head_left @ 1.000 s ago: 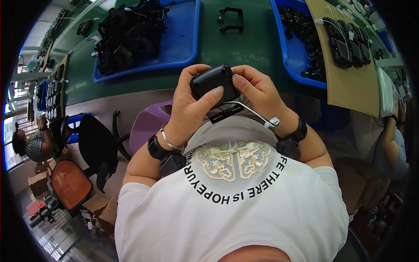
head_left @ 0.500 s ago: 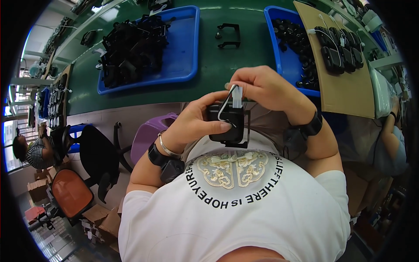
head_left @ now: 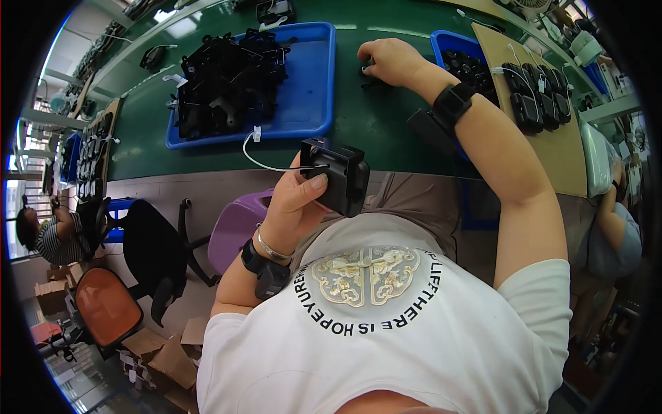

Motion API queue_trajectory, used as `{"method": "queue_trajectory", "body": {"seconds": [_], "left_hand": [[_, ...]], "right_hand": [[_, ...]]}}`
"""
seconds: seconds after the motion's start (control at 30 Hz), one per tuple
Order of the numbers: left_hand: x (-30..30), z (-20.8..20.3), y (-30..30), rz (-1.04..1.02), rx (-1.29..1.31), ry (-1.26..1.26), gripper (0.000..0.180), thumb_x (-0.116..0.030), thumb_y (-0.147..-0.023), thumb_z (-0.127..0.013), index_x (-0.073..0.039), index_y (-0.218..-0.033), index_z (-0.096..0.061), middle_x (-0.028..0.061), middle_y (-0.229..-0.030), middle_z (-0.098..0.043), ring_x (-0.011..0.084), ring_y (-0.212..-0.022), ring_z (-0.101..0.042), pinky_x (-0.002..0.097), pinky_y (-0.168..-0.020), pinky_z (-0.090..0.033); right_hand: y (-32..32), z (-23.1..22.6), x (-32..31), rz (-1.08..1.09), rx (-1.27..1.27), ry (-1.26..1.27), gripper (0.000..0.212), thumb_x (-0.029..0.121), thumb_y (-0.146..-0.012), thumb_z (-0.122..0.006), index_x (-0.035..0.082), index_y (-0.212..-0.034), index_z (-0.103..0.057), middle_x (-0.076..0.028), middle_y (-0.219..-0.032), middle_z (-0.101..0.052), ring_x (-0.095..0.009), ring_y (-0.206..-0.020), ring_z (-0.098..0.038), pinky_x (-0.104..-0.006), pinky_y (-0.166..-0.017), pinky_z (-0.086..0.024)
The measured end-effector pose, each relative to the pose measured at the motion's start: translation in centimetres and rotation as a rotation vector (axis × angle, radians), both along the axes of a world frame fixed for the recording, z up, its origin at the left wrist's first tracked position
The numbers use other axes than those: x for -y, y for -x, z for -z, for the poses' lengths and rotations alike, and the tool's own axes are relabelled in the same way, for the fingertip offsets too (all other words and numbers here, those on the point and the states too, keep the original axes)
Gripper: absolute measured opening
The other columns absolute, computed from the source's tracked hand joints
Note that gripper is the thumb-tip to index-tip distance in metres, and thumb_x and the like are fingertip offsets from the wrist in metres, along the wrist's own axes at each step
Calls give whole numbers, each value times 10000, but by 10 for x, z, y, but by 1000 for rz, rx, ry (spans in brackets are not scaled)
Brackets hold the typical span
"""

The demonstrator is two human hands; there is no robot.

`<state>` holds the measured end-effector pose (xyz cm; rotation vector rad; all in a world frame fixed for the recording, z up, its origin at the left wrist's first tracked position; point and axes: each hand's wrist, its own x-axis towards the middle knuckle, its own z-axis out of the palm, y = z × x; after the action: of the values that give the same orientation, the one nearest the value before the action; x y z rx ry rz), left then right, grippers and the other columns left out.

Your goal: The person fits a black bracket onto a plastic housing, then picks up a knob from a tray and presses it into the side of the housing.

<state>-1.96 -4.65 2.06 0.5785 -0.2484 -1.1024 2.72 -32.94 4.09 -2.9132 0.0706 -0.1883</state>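
My left hand point(head_left: 293, 207) grips a black box-shaped device point(head_left: 348, 186) with a black bracket frame around its top, held in front of my body just off the table's edge. From the device a white cable point(head_left: 265, 164) curves out to the left and ends in a white plug point(head_left: 257, 134). Over the table, between the two blue trays, my right hand point(head_left: 392, 61) is closed at its fingertips around a small dark part. Dark pieces point(head_left: 371, 81) show just under those fingers, mostly covered by the hand.
A blue tray point(head_left: 327, 90) heaped with black brackets stands at the left on the green table point(head_left: 148, 155). At the right are a blue tray point(head_left: 438, 47) of small black knobs and a cardboard sheet point(head_left: 552, 162) bearing several black devices. Two people sit farther off.
My right hand has let go of the cable and reached forward to the loose parts on the table. My left hand has turned the device, and its cable now hangs out to the left.
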Motion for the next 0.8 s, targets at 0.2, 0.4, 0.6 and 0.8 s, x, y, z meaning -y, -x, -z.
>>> {"method": "queue_trajectory", "body": {"seconds": [0.2,0.4,0.6,0.8], "left_hand": [[2,1,5,-28,86,-40,419,-104,-849,-572,-43,-1226,-399,138,-1110,-552,209,-887,-622,346,-656,-551],[0,5,-2,-78,16,-58,397,-89,-845,-571,-62,-1205,-405,133,-1067,-558,233,-896,-620,344,-612,-559],[5,-6,-2,-188,14,-165,422,-83,-832,-589,-79,-1209,-400,125,-1085,-546,233,-912,-616,360,-614,-568],[5,0,-4,-126,70,-254,443,-87,-824,-606,-83,-1214,-394,115,-1093,-536,229,-933,-607,361,-627,-572]], "right_hand": [[5,4,10,-11,21,53,147,181,-788,-621,50,-852,-599,-106,-803,-640,-278,-799,-606,-362,-713,-481],[35,-37,2,-86,246,-830,104,118,-873,-570,19,-867,-540,-93,-929,-636,-132,-749,-625,-225,-619,-485],[122,-43,-57,-205,-14,-1411,75,8,-818,-614,1,-886,-582,-113,-930,-606,-119,-727,-615,-217,-634,-498],[142,-12,-71,18,-120,-1629,143,-32,-794,-625,-12,-933,-601,-96,-912,-594,-123,-745,-607,-219,-679,-503]]}}
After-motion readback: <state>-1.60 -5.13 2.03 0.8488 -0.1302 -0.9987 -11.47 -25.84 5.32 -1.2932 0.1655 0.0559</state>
